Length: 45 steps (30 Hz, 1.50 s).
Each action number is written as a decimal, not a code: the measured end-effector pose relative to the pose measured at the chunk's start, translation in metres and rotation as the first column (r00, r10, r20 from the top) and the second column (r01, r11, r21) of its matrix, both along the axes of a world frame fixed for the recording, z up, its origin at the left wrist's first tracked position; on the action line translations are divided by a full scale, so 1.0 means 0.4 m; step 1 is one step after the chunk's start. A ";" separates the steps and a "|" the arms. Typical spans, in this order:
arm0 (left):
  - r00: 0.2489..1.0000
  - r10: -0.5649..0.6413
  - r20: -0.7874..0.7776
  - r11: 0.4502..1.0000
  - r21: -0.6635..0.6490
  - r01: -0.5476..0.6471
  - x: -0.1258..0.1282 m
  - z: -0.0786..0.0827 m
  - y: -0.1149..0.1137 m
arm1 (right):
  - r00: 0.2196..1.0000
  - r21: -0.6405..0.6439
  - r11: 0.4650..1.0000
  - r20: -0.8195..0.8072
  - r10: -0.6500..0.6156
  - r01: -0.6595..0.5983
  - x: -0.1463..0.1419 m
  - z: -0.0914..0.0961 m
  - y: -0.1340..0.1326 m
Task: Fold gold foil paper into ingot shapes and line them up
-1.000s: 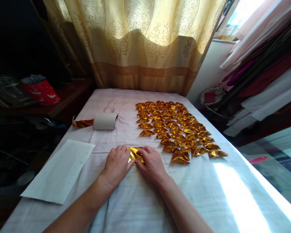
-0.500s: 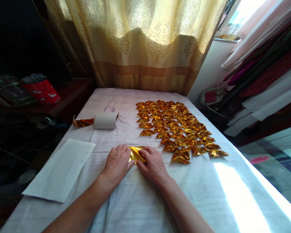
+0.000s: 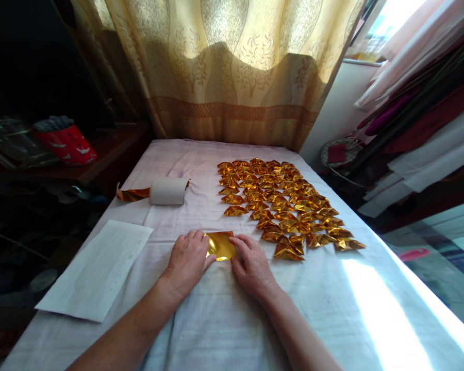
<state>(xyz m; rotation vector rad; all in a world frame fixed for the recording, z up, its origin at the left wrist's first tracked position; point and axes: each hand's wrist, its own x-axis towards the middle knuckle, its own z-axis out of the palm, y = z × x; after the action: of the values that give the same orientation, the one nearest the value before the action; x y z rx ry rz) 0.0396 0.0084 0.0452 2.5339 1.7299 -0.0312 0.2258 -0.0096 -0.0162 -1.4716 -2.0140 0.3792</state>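
A piece of gold foil paper (image 3: 221, 246) lies flat on the white sheet in front of me. My left hand (image 3: 188, 253) covers its left end, with thumb and fingers closed on the two long edges. At the right end, my right hand (image 3: 251, 262) touches the edge with thumb and fingertips, pinching it. To the right and beyond stand several rows of folded gold foil ingots (image 3: 282, 206), the closest one (image 3: 288, 251) a little right of my right hand.
A pale roll (image 3: 167, 191) with a copper-coloured foil strip (image 3: 133, 194) lies at the back left. A sheet of white paper (image 3: 96, 270) rests near the left edge. A red cup (image 3: 67, 144) stands on a dark side table. Patterned curtains (image 3: 232, 77) hang behind.
My right hand has slid a little to the right, from the middle of the foil to its right edge, so more of the foil shows flat. My left hand has stayed put.
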 end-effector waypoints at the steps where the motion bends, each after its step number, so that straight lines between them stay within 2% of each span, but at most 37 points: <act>1: 1.000 0.000 -0.005 1.000 -0.007 0.000 0.001 0.001 0.000 | 1.000 0.007 1.000 -0.008 0.001 -0.001 0.002 -0.005 0.000; 6: 1.000 0.003 -0.018 1.000 -0.026 -0.003 0.002 0.005 0.001 | 0.999 0.066 0.997 -0.016 -0.028 0.029 0.014 -0.022 0.003; 9: 1.000 0.006 -0.022 0.999 -0.033 -0.006 0.003 0.006 0.001 | 0.996 0.156 0.985 0.028 -0.085 0.079 0.010 -0.010 0.001; 11: 1.000 0.005 -0.026 0.999 -0.034 -0.006 0.003 0.006 0.001 | 0.993 0.183 0.982 0.099 -0.066 0.047 0.000 0.006 -0.005; 13: 1.000 0.005 -0.029 0.999 -0.034 -0.006 0.004 0.005 0.001 | 0.980 0.127 0.991 0.199 0.014 -0.040 -0.013 0.023 -0.016; 16: 0.999 0.013 -0.030 0.999 -0.038 -0.014 0.006 0.006 -0.001 | 0.938 -0.050 0.990 0.317 0.139 -0.130 -0.024 0.039 -0.038; 19: 0.999 0.015 -0.030 0.999 -0.041 -0.016 0.007 0.009 -0.001 | 0.911 -0.188 0.970 0.353 0.213 -0.154 -0.018 0.045 -0.058; 22: 1.000 0.014 -0.028 0.999 -0.040 -0.015 0.009 0.010 -0.002 | 0.905 -0.250 0.956 0.351 0.239 -0.155 -0.001 0.047 -0.070; 29: 0.998 0.058 -0.013 0.998 0.000 -0.058 0.016 -0.007 -0.010 | 0.906 -0.250 0.957 0.354 0.233 -0.149 0.020 0.039 -0.074; 33: 0.998 0.049 0.049 0.999 -0.009 -0.049 -0.006 -0.020 -0.011 | 0.904 -0.241 0.960 0.361 0.228 -0.145 0.019 0.038 -0.075; 38: 0.990 0.019 0.137 0.997 -0.077 -0.009 -0.049 -0.023 0.000 | 0.901 -0.230 0.962 0.370 0.226 -0.147 0.019 0.037 -0.075; 45: 0.981 -0.037 0.189 0.981 -0.182 0.072 -0.083 -0.007 0.024 | 0.905 -0.231 0.963 0.364 0.221 -0.143 0.016 0.042 -0.076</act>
<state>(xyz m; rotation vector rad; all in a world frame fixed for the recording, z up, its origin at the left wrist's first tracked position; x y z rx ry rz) 0.0065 0.0182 0.0424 2.3652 1.5121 0.0345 0.2323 -0.0399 0.0004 -1.5779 -2.5052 0.4011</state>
